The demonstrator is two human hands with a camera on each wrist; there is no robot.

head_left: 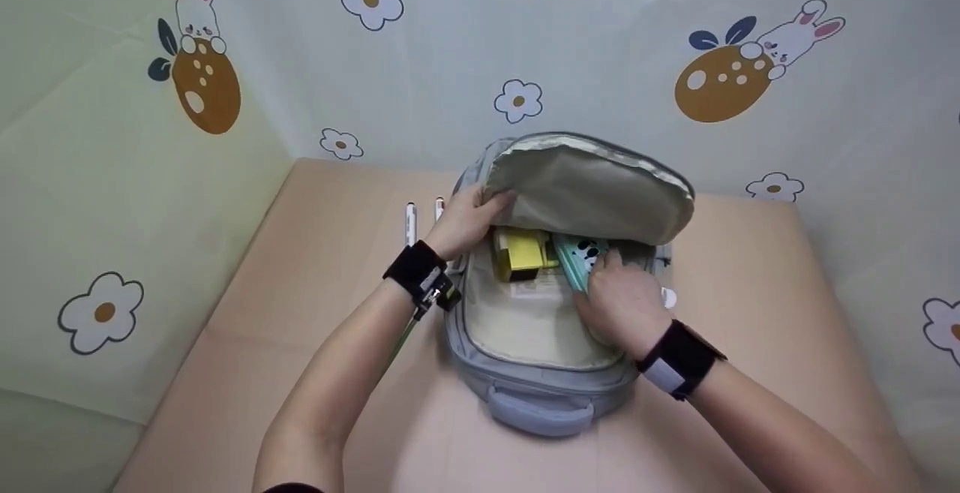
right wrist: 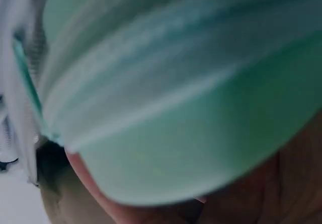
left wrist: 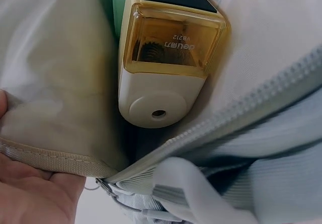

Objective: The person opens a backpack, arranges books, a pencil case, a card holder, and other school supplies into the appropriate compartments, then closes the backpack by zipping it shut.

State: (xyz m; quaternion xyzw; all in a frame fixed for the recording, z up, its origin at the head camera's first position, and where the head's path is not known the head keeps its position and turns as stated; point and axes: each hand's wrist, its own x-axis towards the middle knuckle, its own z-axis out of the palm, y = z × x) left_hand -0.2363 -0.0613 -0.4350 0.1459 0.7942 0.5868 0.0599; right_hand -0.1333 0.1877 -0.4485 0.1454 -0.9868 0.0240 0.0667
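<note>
1. We find a grey backpack point(head_left: 540, 373) lying flat on the counter point(head_left: 315, 403), its handle toward the near edge and its front flap point(head_left: 592, 193) lifted at the far end.
2. The left hand point(head_left: 469, 219) pinches the left edge of that flap and props it up; in the left wrist view its fingers point(left wrist: 30, 194) curl round the flap's stitched hem.
3. The right hand point(head_left: 622, 302) is inside the opening, its grip wrapped round a green panda-print pencil case point(head_left: 581, 257). The right wrist view shows only blurred green fabric point(right wrist: 166, 93) pressed against the fingers.
4. The case lies at the right of the compartment, under the flap, its long axis running near-to-far with a slight lean to the left. Its far end points into the bag, away from the grip.
5. A yellow pencil sharpener point(left wrist: 166, 58) sits just left of the case, close beside it; we cannot tell whether they touch.
6. The right hand is the nearer to the case; the left hand stands beyond the sharpener.
7. Two markers point(head_left: 411, 223) lie on the counter left of the backpack.
</note>
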